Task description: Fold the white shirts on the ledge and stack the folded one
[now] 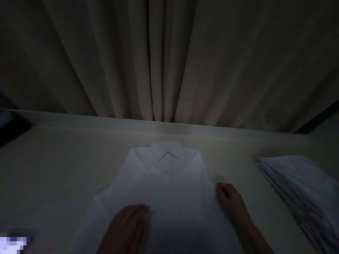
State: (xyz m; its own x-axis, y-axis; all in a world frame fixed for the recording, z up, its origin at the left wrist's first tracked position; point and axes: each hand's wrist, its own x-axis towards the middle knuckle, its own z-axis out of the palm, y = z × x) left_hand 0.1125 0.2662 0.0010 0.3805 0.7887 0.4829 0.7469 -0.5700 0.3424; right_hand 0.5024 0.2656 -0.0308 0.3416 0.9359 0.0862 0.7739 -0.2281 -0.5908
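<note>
A white collared shirt [169, 190] lies front up and spread on the pale surface, its collar pointing away from me and a button showing below it. My left hand [125, 227] is over the shirt's front at lower left, with fingers stretched out and nothing visible in them. At the shirt's right edge, beside the sleeve, my right hand [231, 200] is closed, thumb and fingers curled together at the cloth. The shirt's lower part runs out of view at the bottom.
A stack of folded white cloth [299, 187] lies on the right of the pale surface [66, 158]. Beige curtains [164, 63] hang behind the raised back edge. A dark object [13, 128] stands at far left, and a blurred bright patch [13, 243] shows at lower left.
</note>
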